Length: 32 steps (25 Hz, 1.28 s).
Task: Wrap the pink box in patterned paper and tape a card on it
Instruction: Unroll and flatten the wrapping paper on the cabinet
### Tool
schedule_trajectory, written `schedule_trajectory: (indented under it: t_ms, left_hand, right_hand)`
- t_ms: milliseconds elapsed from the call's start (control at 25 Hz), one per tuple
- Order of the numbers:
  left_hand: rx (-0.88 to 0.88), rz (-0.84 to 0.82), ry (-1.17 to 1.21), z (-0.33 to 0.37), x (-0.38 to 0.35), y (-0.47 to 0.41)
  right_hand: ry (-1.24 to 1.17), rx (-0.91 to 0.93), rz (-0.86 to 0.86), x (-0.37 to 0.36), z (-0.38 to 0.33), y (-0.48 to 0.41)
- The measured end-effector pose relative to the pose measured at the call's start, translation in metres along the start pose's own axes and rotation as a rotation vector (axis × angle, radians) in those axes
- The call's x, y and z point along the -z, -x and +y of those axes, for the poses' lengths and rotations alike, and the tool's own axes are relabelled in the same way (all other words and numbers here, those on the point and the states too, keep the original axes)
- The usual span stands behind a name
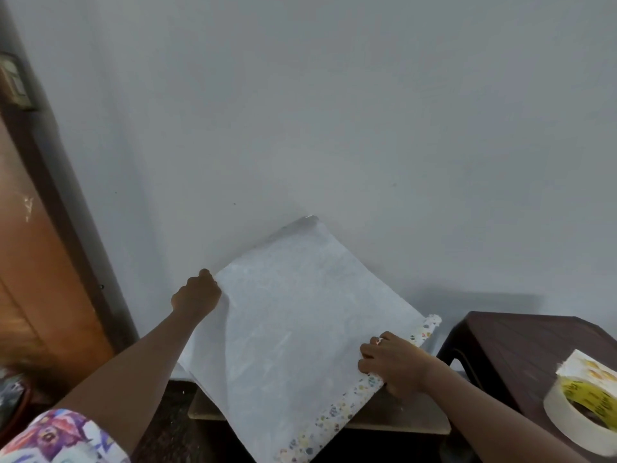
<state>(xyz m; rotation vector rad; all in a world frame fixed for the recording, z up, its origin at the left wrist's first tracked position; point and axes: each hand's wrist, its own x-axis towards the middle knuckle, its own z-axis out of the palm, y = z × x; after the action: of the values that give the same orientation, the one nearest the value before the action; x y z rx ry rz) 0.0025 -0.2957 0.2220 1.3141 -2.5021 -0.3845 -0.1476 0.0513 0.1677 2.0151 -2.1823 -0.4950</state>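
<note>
Lying white side up, the paper (293,315) is gripped at left by the left hand (197,292), at right by the right hand (394,362).

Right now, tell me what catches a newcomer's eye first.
A big sheet of paper, white side up, fills the centre. The left hand grips its left edge; the right hand holds its patterned rolled edge. A roll of tape sits on the dark stool at right.

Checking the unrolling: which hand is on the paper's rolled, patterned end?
The right hand, holding the patterned roll; the left hand grips the sheet at its plain white corner.
</note>
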Motion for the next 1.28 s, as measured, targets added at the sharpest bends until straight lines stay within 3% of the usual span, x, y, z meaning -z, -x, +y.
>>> schedule_trajectory:
  t_ms: [200, 520, 920, 1280]
  left_hand:
    - [0.017, 0.023, 0.016, 0.0, 0.002, 0.003]
    - [0.095, 0.044, -0.056, -0.012, 0.024, -0.01]
    - [0.191, -0.014, 0.007, -0.037, 0.007, -0.006]
    - [0.188, -0.011, -0.035, -0.051, -0.004, -0.008]
  right_hand:
    - [-0.04, -0.063, -0.099, -0.007, -0.003, 0.005]
    - [0.052, 0.025, -0.002, -0.017, 0.018, 0.02]
    - [0.105, 0.166, 0.345, -0.029, 0.03, 0.042]
    - [0.165, 0.064, 0.369, -0.045, 0.047, 0.064]
